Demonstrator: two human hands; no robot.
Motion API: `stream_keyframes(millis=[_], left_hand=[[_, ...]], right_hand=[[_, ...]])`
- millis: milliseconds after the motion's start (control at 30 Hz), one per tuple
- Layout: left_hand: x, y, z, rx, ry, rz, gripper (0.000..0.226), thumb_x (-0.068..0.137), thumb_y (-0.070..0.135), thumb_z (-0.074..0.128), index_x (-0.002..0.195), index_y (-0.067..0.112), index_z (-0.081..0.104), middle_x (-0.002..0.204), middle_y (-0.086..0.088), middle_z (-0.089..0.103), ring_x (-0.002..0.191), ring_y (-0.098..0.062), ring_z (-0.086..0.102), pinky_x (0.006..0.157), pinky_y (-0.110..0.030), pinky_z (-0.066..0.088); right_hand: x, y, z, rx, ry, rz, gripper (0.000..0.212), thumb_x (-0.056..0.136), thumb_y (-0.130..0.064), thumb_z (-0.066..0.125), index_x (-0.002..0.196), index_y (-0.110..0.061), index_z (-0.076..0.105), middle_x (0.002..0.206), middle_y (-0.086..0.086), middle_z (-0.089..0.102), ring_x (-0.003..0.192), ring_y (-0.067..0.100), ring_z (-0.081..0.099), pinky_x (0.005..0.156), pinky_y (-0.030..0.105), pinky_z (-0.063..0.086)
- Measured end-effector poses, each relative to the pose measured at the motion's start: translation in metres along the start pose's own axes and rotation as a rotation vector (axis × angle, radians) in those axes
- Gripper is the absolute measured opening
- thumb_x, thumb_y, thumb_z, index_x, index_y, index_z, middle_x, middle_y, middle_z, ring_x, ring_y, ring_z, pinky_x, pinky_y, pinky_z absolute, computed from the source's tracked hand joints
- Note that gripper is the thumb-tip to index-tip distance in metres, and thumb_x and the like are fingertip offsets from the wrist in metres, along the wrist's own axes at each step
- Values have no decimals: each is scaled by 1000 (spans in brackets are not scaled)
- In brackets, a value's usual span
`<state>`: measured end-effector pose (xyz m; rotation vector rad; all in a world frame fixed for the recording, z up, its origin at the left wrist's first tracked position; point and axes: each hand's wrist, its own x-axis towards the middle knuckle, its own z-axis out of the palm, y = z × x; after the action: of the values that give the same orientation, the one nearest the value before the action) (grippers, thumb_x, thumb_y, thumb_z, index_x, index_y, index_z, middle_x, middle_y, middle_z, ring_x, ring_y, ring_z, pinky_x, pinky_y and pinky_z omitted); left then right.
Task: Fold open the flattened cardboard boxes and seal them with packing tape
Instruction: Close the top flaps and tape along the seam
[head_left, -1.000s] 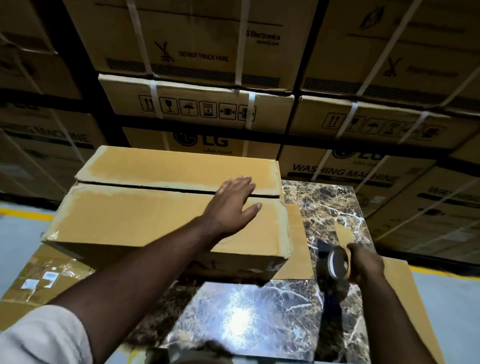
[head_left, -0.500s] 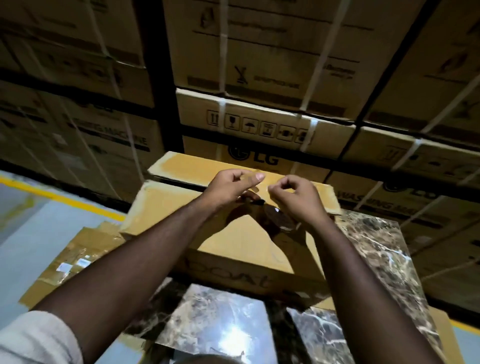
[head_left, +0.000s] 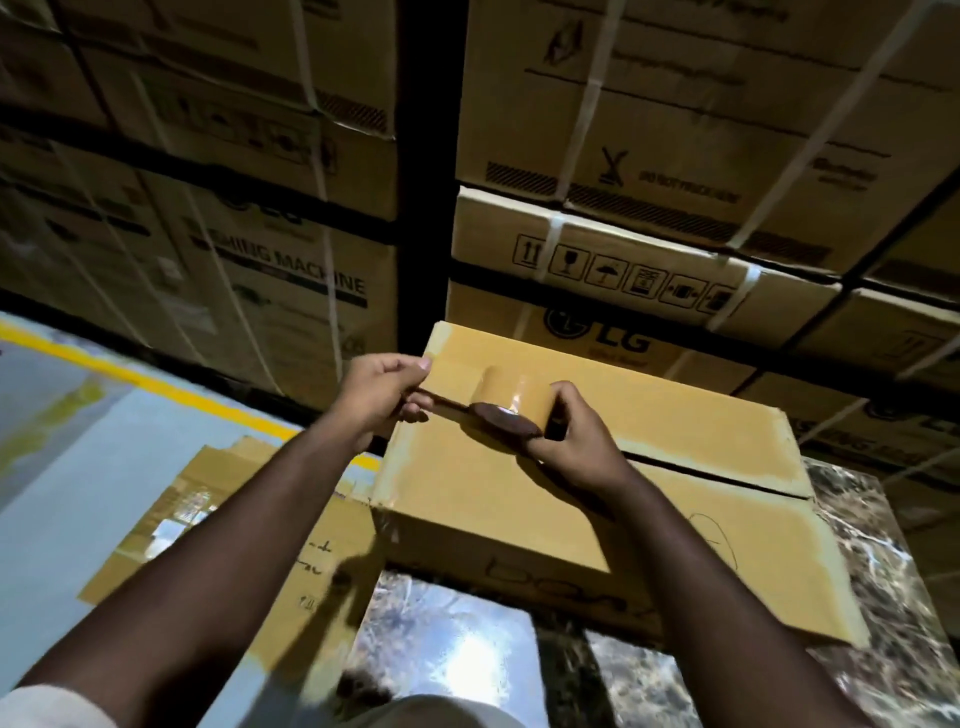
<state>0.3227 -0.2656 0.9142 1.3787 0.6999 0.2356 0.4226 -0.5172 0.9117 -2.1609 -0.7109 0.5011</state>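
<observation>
An erected cardboard box (head_left: 519, 499) lies on a marble table (head_left: 872, 597), its two top flaps folded down with a dark seam between them. My right hand (head_left: 576, 441) grips a roll of brown packing tape (head_left: 514, 408) above the left end of the box top. My left hand (head_left: 382, 395) pinches the free end of the tape, a short strip stretched between both hands near the box's left edge.
A flattened cardboard box (head_left: 249, 519) leans at the table's left side, over the grey floor with a yellow line (head_left: 130, 379). Strapped stacks of large washing-machine cartons (head_left: 649, 156) form a wall right behind the table.
Both hands moved left over the box with the roll. The left hand, flat on the flap a second ago, now pinches the tape end and has drawn it out from the roll.
</observation>
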Motion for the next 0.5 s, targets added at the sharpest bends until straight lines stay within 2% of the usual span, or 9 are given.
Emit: stream_keyframes(millis=[67,133,233,333,433,500], left_hand=[[10,-5,-11,9,-31,-35,13,100,17,68,101,4,73,62,-14,68,43,-12,55,44,-18,48],[21,-9,-19,11,-6,-47,12,101,17,67,100,8,74,63,-13,69,46,-11,55,47,-18,45],[35,-20,-34,-21,79,-40,11,100,16,67,100,8,75,65,-6,71,55,-12,58,55,-22,45],[39,-31,-47,10,40,-49,12,101,16,66,96,10,75,65,-3,71,54,-9,59,52,-19,47],[43,-42,-50,62,29,-41,14,101,19,67,95,10,76,66,-3,70,56,-12,57,52,-22,45],[45,-45,-48,94,16,-44,14,100,20,68,95,10,76,72,-4,71,56,-11,58,54,-24,46]], right_hand=[[5,-3,14,52,110,-8,50,77,-35,77,117,-37,48,119,-7,60,110,16,61,87,50,60],[10,-11,27,90,176,-49,50,81,-28,74,122,-32,46,115,-9,60,104,15,62,80,47,61],[11,-14,32,86,253,-84,61,81,-23,71,134,-38,44,123,-15,58,109,16,62,82,43,63],[6,-12,36,62,315,-94,68,74,-23,71,135,-39,49,131,-15,56,119,8,57,90,37,61],[6,-16,38,91,346,-51,67,70,-22,74,130,-36,49,124,-22,55,113,-1,56,86,32,60],[5,-19,39,97,343,-47,63,70,-25,73,128,-35,50,119,-22,57,110,2,59,85,34,60]])
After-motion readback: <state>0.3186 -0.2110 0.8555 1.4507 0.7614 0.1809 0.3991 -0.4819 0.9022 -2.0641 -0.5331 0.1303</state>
